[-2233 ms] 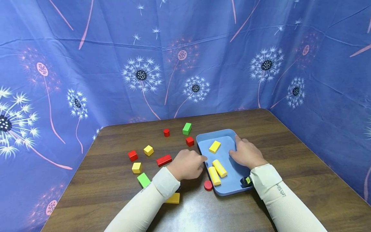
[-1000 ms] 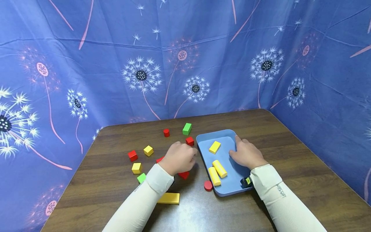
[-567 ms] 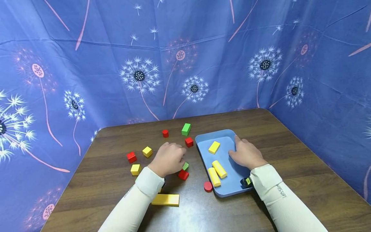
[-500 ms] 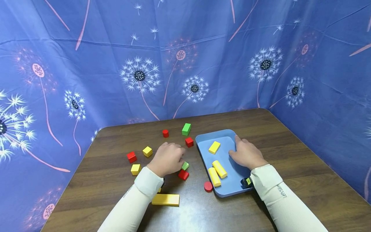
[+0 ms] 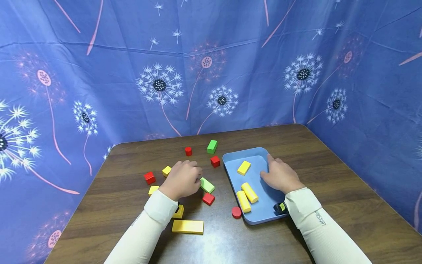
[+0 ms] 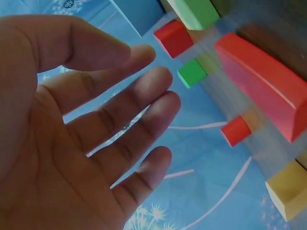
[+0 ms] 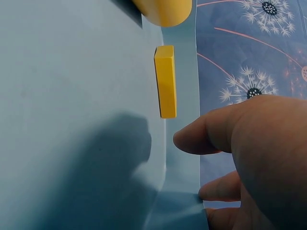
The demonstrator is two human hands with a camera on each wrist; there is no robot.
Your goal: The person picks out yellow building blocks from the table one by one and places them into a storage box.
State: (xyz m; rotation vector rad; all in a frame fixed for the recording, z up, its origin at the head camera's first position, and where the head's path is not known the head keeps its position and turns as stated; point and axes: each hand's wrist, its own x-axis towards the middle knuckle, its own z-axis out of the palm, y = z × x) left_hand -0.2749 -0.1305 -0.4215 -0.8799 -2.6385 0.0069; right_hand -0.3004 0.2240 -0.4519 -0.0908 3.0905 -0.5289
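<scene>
My left hand (image 5: 182,179) is over the blocks left of the blue tray (image 5: 260,216). In the left wrist view its fingers are loosely bent, with nothing between them. Near the fingers are a long red block (image 6: 268,86) and a light green block (image 5: 207,185); the hand hides the red one in the head view. My right hand (image 5: 281,176) is at the tray's right rim, thumb over the inside. Other fingertips touch the rim's outer side in the right wrist view. Inside the tray lie a yellow block (image 5: 244,167) and two yellow cylinders (image 5: 249,192) (image 5: 244,201).
Around the left hand lie red blocks (image 5: 150,178) (image 5: 208,199) (image 5: 215,161), yellow blocks (image 5: 166,171) (image 5: 153,190) and a yellow bar (image 5: 188,226). A red cylinder (image 5: 188,151) and a green block (image 5: 212,146) lie farther back. A red disc (image 5: 236,212) lies beside the tray.
My left hand has moved left, away from the tray's left edge, uncovering the light green block and a small red block. My right hand and the tray have stayed put.
</scene>
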